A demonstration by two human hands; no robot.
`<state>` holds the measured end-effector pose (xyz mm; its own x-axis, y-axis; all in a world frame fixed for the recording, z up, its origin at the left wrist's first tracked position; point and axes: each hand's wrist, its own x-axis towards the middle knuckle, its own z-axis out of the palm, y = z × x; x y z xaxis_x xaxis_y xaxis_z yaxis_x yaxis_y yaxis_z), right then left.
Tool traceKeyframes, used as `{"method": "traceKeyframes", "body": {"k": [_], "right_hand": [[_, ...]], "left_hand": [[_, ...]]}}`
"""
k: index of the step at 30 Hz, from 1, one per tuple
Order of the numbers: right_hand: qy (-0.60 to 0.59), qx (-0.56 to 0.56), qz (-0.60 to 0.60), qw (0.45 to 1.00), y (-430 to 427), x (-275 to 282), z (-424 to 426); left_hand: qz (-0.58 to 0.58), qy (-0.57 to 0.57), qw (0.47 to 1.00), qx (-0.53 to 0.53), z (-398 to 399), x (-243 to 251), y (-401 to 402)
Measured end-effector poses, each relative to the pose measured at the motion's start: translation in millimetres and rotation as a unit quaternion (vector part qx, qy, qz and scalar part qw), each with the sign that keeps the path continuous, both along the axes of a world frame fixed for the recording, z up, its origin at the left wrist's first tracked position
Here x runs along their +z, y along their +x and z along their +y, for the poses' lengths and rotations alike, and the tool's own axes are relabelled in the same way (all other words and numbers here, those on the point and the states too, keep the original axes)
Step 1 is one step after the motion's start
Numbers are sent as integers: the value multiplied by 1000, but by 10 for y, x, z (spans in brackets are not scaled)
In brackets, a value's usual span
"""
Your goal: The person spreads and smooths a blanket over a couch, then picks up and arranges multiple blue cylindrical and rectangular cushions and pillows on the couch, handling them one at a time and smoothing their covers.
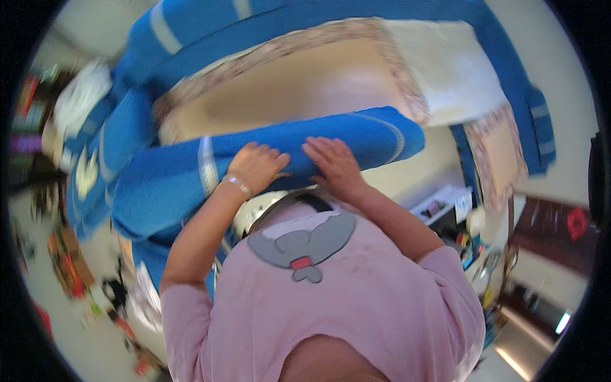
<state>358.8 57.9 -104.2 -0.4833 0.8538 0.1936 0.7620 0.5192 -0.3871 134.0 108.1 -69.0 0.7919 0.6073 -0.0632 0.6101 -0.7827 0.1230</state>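
Across the front of a blue sofa lies a long blue fabric cushion or rolled cover (286,138) with pale stripes. My left hand (260,167), with a bracelet at the wrist, rests on its near side, fingers curled; whether it grips the fabric cannot be told. To its right, my right hand (334,167) lies on the same blue fabric, fingers extended and thumb apart. Beyond the blue piece, a beige seat mat (296,86) with a patterned border covers the sofa seat. A white cloth (444,71) adjoins the mat on the right.
The blue sofa back (305,14) curves along the far side. A white plastic bag (83,98) lies at the left. On the right are a white shelf unit (437,203) and a dark red wooden surface (544,234). Cardboard boxes (71,258) stand on the floor at the lower left.
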Motion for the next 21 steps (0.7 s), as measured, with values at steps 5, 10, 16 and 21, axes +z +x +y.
{"method": "traceKeyframes", "body": {"k": [5,10,16,21], "right_hand": [[28,-116,90,989,891,-186,81],[53,-166,89,981,1831,-420,275],[90,-199,130,967,2943,-513,378],[97,-207,130,965,3667,-432,547]], "left_hand": [[22,0,996,-92,421,-89,1139],[52,-15,990,-129,779,-290,2226],[48,-18,980,-192,1066,-318,3416],[11,37,974,-225,1233,-233,4238]]}}
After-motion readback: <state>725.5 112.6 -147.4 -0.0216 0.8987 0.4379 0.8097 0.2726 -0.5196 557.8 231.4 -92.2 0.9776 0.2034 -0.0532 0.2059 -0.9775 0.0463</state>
